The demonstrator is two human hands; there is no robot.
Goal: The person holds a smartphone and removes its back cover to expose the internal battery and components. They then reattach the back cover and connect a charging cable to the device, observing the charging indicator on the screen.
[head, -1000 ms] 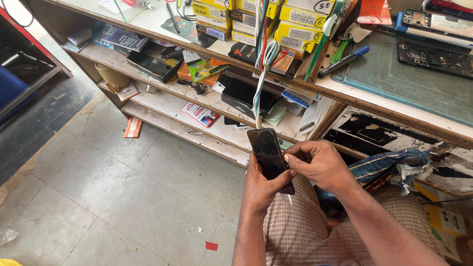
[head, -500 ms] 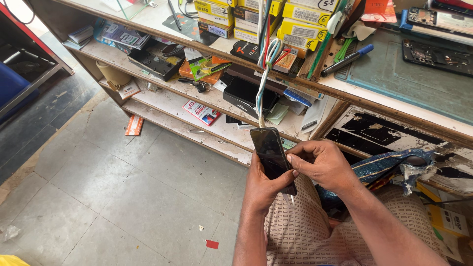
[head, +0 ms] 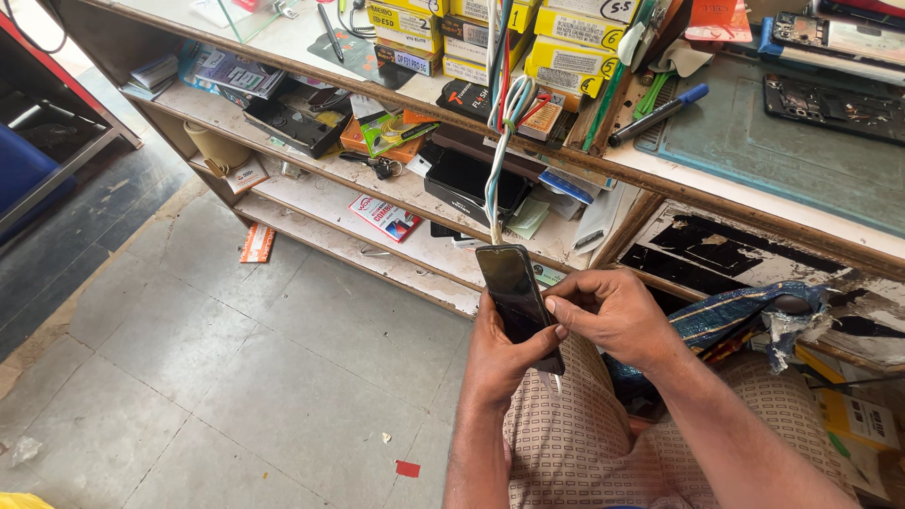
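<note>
The left hand (head: 504, 363) grips the dark phone (head: 517, 297) from beneath; the right hand (head: 613, 316) fingers (head: 556, 309) pinch its right edge.

bright, even daylight, soft shadows under the shelves (head: 377, 198), sharp focus, slight wide-angle bending at the edges.

Black glossy phone (head: 517, 294) at centre; white, blue and red cables (head: 500, 132) above it; yellow boxes (head: 566, 42) at top; beige checked trousers (head: 584, 434) at bottom; grey tiled floor (head: 189, 377) at left.

Dark smartphone (head: 517, 294), tilted, cable-tethered
</note>
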